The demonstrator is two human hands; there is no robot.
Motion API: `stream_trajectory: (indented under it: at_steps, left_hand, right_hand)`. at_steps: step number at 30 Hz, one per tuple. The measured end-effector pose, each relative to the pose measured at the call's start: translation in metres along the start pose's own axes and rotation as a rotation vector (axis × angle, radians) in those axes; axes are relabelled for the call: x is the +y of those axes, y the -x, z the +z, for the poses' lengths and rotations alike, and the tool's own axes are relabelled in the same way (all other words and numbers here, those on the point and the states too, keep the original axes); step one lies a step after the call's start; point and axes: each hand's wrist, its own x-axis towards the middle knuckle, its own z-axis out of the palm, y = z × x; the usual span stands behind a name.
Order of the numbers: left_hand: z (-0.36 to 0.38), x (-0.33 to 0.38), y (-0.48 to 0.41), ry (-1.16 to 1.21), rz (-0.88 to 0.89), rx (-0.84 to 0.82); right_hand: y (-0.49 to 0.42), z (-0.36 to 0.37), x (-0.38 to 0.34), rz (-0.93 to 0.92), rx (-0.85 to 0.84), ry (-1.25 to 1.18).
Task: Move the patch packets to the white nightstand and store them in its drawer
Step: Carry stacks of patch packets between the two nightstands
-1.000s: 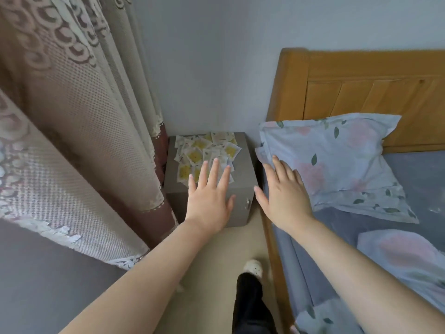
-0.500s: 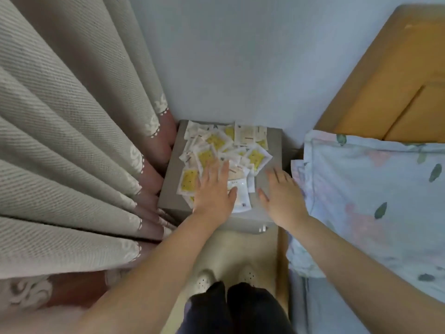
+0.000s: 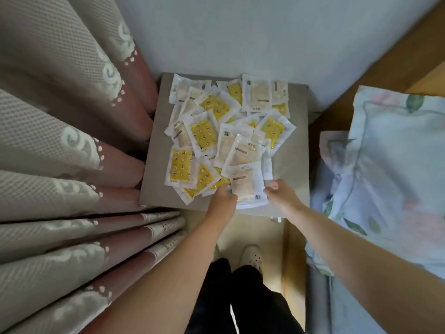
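Several patch packets (image 3: 204, 133), some yellow and some pale, lie in a loose overlapping heap on a small grey-beige cabinet (image 3: 291, 153). At the near edge of the heap sits a pale packet (image 3: 248, 186). My left hand (image 3: 222, 201) pinches its left edge, fingers curled. My right hand (image 3: 279, 192) pinches its right edge. The lower end of this packet hangs a little past the cabinet's front edge. No white nightstand is in view.
A heavy patterned curtain (image 3: 72, 153) hangs close on the left, touching the cabinet's side. A bed with a floral pillow (image 3: 390, 165) and a wooden headboard (image 3: 397, 56) stands close on the right. My legs and a light shoe (image 3: 250, 256) stand on the floor strip before the cabinet.
I have stepped up to the cabinet and now look down on it. Both hands went from flat and open over the heap to pinching the nearest pale packet at its two sides.
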Motion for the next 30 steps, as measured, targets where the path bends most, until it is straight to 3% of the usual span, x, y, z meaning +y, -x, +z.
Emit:
stream_trajectory:
  at_steps: [6, 14, 17, 21, 25, 30]
  left_hand:
    - [0.009, -0.015, -0.026, 0.05, 0.058, 0.07]
    - [0.007, 0.001, -0.017, 0.346, -0.047, -0.142]
    - [0.006, 0.006, -0.017, 0.285, -0.008, -0.151]
    - [-0.005, 0.005, -0.02, 0.091, 0.126, 0.143]
    - [-0.036, -0.01, -0.023, -0.28, 0.283, 0.474]
    - [-0.07, -0.028, -0.047, -0.597, 0.258, 0.594]
  right_hand:
    - [-0.035, 0.015, 0.005, 0.037, 0.071, -0.079]
    - [-0.04, 0.018, -0.004, 0.04, 0.019, -0.11]
    - [-0.039, 0.016, -0.004, -0.013, 0.045, -0.039]
    - [-0.041, 0.018, 0.004, -0.104, 0.125, 0.079]
    - [-0.039, 0.031, 0.009, -0.106, 0.215, 0.152]
    - [-0.031, 0.051, 0.006, -0.156, 0.482, 0.372]
